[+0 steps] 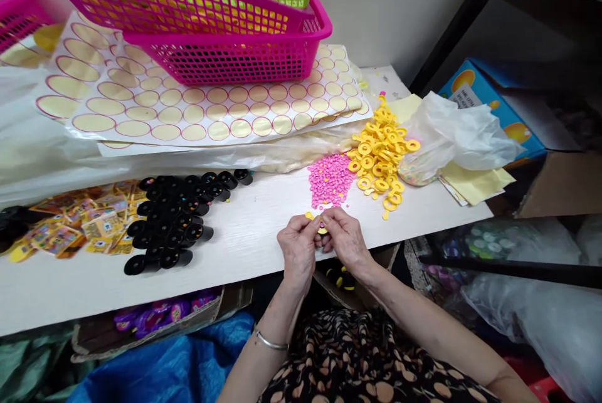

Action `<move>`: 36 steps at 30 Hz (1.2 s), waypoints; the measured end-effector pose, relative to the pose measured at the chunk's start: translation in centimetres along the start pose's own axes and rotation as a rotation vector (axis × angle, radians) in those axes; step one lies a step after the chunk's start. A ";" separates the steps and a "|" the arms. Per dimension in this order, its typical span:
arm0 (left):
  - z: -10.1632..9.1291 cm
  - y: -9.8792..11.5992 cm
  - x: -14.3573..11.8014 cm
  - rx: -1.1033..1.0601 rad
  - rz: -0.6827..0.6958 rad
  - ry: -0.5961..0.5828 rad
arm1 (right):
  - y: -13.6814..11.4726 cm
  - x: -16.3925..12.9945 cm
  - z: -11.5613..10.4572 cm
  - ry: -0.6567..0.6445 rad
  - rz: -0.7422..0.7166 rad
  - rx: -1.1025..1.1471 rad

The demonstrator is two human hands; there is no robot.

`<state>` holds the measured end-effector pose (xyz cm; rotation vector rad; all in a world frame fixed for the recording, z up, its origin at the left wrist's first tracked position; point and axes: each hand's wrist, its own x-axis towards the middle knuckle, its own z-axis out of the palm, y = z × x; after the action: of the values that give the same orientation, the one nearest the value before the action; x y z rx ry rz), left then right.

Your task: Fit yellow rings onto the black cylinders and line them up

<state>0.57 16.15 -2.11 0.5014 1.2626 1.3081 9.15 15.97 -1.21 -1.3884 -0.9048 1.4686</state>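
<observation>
My left hand (298,243) and my right hand (347,239) meet at the table's front edge, with fingers pinched together. Between their fingertips is a small yellow plastic ring piece (322,230), mostly covered by the fingers; a dark pinkish spot shows at its middle. Just beyond the hands lies a heap of tiny pink plastic pieces (330,180) with a few yellow bits among them. To its right spreads a pile of yellow ring pieces with short tabs (380,146). Off to the left, several black cups (174,218) stand grouped upright, holding small coloured bits.
Picture cards (101,218) lie left of the cups. Stacked pink baskets (235,58) rest on sticker sheets (192,115) at the back. A white plastic bag (458,130) and a blue box (493,108) are at right. Below the table sits a carton of purple items (160,315).
</observation>
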 end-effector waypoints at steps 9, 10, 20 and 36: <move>-1.6 -0.2 -0.5 0.268 0.283 -0.245 | 0.6 0.0 -0.6 -0.040 -0.008 0.198; -1.8 -0.3 -0.7 0.298 0.329 -0.293 | 0.6 -0.2 -0.8 -0.041 -0.024 0.226; -1.3 -0.5 -3.5 0.458 0.522 -0.305 | -0.3 -4.3 -3.0 -0.195 0.091 0.429; -1.2 2.1 -5.6 0.641 0.620 -0.733 | -0.6 -5.7 -6.1 -0.514 0.274 0.436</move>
<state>-0.18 11.29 1.50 1.7599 0.8836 0.9982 15.15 10.42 0.61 -0.8453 -0.6490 2.1410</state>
